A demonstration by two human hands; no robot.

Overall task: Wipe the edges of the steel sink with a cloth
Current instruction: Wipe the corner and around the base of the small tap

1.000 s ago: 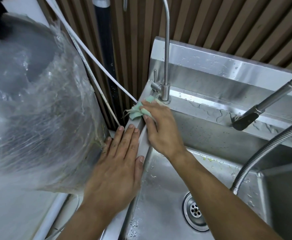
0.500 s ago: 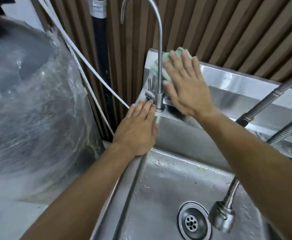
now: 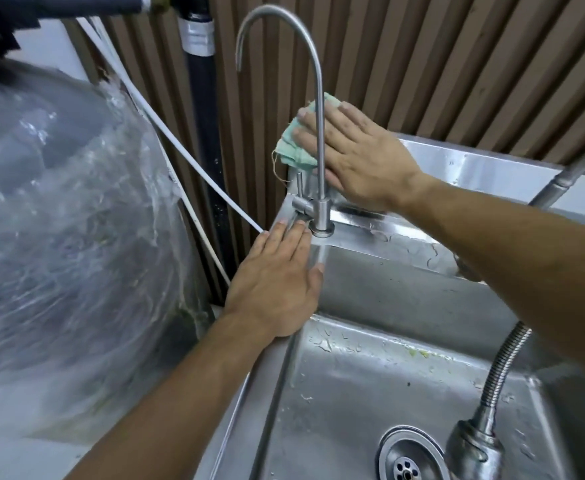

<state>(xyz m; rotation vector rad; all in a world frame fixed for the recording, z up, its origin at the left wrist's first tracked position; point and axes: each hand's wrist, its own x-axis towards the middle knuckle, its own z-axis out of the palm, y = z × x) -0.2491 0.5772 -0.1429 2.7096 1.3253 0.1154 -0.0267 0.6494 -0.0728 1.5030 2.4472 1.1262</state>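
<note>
The steel sink point(image 3: 405, 299) fills the lower right, with a raised backsplash along its far edge. My right hand point(image 3: 357, 157) presses a pale green cloth point(image 3: 293, 147) flat against the left end of that backsplash, fingers spread over the cloth, behind the thin gooseneck tap point(image 3: 319, 133). My left hand point(image 3: 277, 285) lies flat, palm down, on the sink's left rim at the back corner, fingertips touching the tap's base and holding nothing.
A large bundle wrapped in clear plastic point(image 3: 62, 237) stands close to the sink's left side. White cables point(image 3: 180, 150) and a black pipe point(image 3: 204, 116) run down the slatted wall. A flexible spray hose and head point(image 3: 481, 420) hang over the basin near the drain point(image 3: 409, 462).
My right hand lifted the cloth from the rim corner up onto the backsplash and has slid it slightly left. My left hand moved forward along the rim to the tap base.
</note>
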